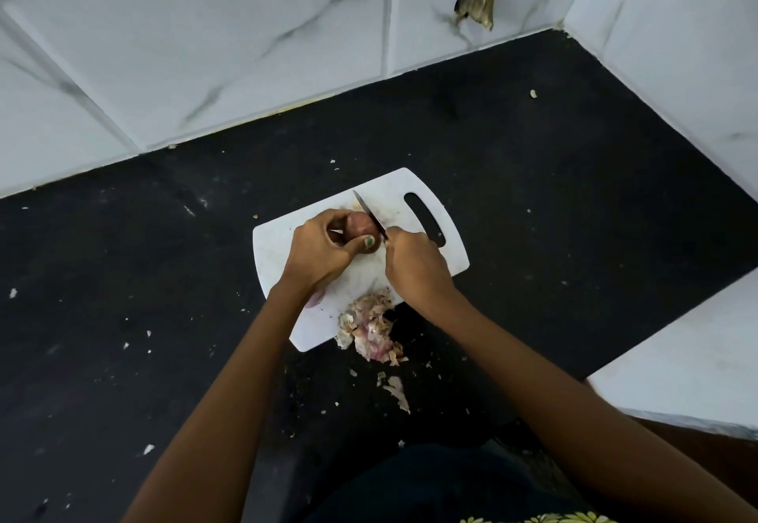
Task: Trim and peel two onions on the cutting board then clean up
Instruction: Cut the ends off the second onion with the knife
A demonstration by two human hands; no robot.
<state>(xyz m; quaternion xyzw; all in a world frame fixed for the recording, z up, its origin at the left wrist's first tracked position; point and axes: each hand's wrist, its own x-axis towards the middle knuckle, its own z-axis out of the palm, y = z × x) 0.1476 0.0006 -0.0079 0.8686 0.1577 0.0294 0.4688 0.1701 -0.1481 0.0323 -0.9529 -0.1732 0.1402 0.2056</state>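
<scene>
Head view: left hand grips reddish onion; right hand grips knife.

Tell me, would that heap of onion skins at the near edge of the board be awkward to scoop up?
Probably. The onion skins look thin, dry and flaky, so they are likely very light and floppy, crumpling rather than lifting as one piece. Bits already lie scattered over the black counter, which suggests they shed and drift easily. Some overhang the cutting board, so a push may spill them.
</scene>
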